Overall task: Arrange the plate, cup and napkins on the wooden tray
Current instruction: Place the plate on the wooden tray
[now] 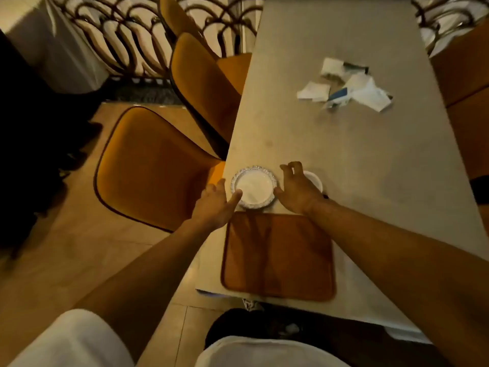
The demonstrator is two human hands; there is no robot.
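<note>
Plate: on worktop, just beyond empty wooden tray. Left hand and right hand: fingers spread, flanking plate rim. Cup: behind right hand. Napkins: far, well apart.

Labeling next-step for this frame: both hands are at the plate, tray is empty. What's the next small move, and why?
Probably close both hands on the plate and lift it back onto the wooden tray. The left hand and right hand flank its rim with fingers open, the plate sits on the table just beyond the tray, and the tray holds nothing yet.
</note>
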